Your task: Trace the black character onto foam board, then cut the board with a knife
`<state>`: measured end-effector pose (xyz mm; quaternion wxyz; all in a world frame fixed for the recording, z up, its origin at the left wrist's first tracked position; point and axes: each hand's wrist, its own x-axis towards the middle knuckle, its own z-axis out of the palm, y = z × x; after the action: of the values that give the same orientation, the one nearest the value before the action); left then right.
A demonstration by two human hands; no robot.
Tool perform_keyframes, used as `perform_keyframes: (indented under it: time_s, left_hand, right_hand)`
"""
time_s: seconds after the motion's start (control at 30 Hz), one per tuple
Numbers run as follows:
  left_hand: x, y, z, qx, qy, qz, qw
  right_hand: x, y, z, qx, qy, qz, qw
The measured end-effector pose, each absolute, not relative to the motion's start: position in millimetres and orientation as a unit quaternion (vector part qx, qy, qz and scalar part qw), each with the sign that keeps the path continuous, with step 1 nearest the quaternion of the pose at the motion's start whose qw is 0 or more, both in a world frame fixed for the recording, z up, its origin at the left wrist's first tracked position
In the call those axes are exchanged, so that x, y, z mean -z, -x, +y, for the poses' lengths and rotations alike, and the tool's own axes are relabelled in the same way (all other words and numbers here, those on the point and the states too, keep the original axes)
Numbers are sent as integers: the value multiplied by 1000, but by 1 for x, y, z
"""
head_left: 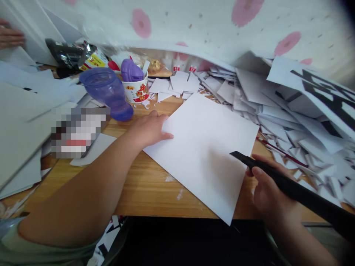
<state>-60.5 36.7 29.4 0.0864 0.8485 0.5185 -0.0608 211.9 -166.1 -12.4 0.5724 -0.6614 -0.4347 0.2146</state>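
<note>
A white board or stiff sheet of paper (199, 136) lies slantwise on the wooden table, its near corner jutting past the front edge. My left hand (151, 127) rests on its left edge, thumb and fingers apart; the undersides of the fingers are hidden. Over the right part of the sheet, my right hand (269, 188) grips a black utility knife (280, 180). The dark angled blade points left and appears to be above the surface, with a shadow beneath it.
White offcuts (299, 147) heap up at the right, below a sheet with black shapes (327, 92). A purple vase-like container (107, 92), a paper noodle cup (137, 90) and a blurred-out flat object (80, 133) stand or lie left. Another person's hand (11, 37) shows far left.
</note>
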Motion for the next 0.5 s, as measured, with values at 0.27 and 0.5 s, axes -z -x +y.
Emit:
perform_keyframes:
  time_s: [0.27, 0.5]
  left_hand:
    - [-54, 73, 29, 190, -818, 476, 262]
    - [-50, 71, 19, 204, -784, 405, 425]
  right_hand:
    - [1, -212, -142, -256, 596, -383, 658]
    - [-22, -242, -102, -254, 565, -304, 724]
